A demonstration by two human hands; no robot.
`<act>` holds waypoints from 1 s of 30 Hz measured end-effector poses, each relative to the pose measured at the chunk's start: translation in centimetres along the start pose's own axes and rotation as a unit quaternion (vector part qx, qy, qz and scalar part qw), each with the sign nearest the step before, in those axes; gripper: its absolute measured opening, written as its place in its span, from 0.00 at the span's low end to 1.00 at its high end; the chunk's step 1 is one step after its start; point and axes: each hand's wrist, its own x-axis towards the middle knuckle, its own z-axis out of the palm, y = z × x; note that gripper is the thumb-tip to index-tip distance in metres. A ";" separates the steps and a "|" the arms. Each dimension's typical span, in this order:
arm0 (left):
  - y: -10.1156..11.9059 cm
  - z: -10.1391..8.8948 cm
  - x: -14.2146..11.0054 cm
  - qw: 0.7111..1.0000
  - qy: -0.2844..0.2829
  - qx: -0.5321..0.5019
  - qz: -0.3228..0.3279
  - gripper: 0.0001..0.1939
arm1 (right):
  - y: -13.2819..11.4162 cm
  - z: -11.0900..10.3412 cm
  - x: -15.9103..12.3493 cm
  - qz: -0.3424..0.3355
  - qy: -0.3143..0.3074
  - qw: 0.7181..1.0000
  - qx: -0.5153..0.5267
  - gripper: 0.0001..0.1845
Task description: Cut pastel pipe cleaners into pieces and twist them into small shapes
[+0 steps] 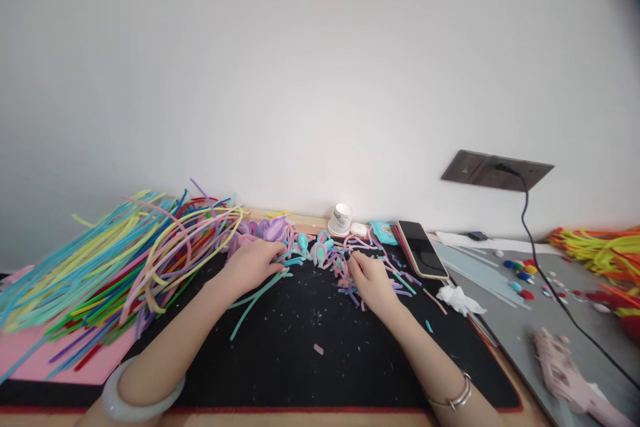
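My left hand [254, 263] reaches over the pile at the back of the black mat, thumb and fingers apart. Teal pipe cleaners [253, 297] lie by its fingertips, and purple fuzzy loops [274, 229] sit just behind it. My right hand [371, 282] has its fingers curled together at a heap of short pink and purple pipe cleaner pieces [345, 275]. A small dark thing [347, 255] shows at its fingertips; what it is cannot be made out. Between my hands are pink and teal looped shapes [321, 250] made of pipe cleaners.
Long multicoloured pipe cleaners [100, 260] cover the left side. A paper cup [342, 219], white case [359, 229], blue packet [383, 233] and phone [423, 250] stand along the back. Right are a crumpled tissue [459, 299], pompoms [527, 294], pink glue gun [563, 370] and black cable [537, 260].
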 end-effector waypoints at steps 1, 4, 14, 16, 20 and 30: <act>0.3 0.0 0.2 1.000 -0.002 -0.009 0.001 0.09 | 0.1 -0.1 -0.1 -0.001 -0.001 1.000 0.001 0.17; 1.4 -0.1 0.8 0.999 -0.006 -0.031 0.013 0.09 | 0.2 -0.1 -0.3 -0.005 0.000 1.000 0.008 0.17; 2.5 -0.1 2.1 0.999 -0.005 0.046 -0.002 0.12 | -0.2 0.1 -0.6 -0.025 0.004 1.000 0.011 0.17; 2.3 -0.4 2.1 0.998 -0.004 0.059 -0.014 0.13 | -0.2 0.0 -0.7 -0.023 0.003 1.000 0.014 0.17; 2.3 -1.0 2.1 0.997 0.002 0.067 -0.042 0.13 | -0.2 -0.1 -0.7 -0.018 0.001 1.000 0.023 0.17; 2.6 -2.3 1.6 0.988 0.032 0.139 -0.061 0.17 | -0.4 -0.3 -0.9 -0.020 -0.003 0.998 0.054 0.16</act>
